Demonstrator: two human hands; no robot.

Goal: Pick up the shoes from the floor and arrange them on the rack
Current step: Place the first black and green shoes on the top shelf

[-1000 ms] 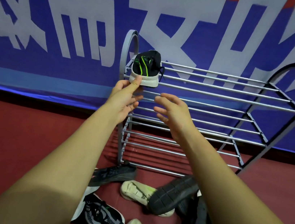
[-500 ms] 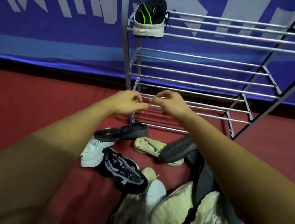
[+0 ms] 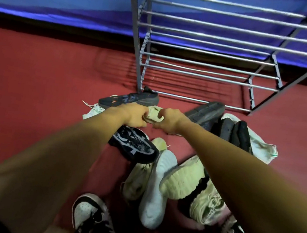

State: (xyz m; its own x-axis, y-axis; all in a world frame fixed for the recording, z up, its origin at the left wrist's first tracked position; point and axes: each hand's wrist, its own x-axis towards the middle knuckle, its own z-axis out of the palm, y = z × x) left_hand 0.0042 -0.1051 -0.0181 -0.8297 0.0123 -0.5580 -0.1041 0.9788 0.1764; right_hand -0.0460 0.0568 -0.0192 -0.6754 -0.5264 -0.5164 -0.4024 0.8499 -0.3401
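Both grips curled onto pale shoe (image 3: 153, 116): left hand (image 3: 135, 116) at one end, right hand (image 3: 169, 121) at the other, apparently pinching, with fingertips mostly hidden. Long axis: hand to hand, across the view. Lying on floor (image 3: 35, 80) amid shoe pile, just before dark shoe (image 3: 131, 98). Rack (image 3: 211, 65) straight ahead, near; needs lifting forward and up.

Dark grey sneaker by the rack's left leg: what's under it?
A white shoe pokes out beneath the dark grey sneaker, laces trailing on the red floor. How far it runs underneath is hidden by the sneaker and the left hand.
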